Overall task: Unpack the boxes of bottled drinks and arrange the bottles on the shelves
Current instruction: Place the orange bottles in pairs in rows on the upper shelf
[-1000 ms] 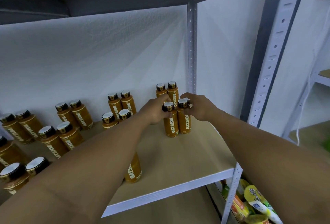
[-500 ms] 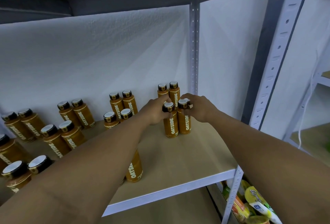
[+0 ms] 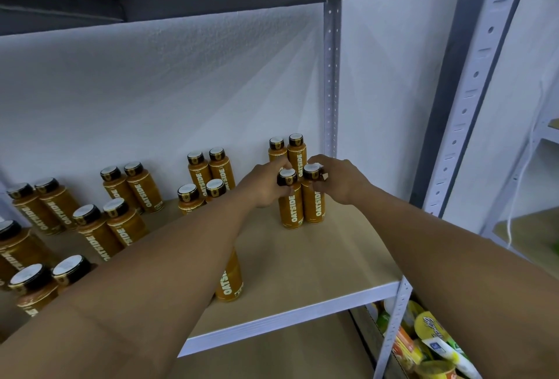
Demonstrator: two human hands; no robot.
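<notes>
While the left hand and right hand each pinch a black cap of the two upright orange plastic bottles, centre-right on the pale wooden shelf, these look full, stiff and smooth-sided, safer gripped round the body.

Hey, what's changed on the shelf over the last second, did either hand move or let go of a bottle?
Nothing visibly changed. The left hand still grips the cap of the left Oatside bottle and the right hand that of the right Oatside bottle, both standing on the shelf.
</notes>
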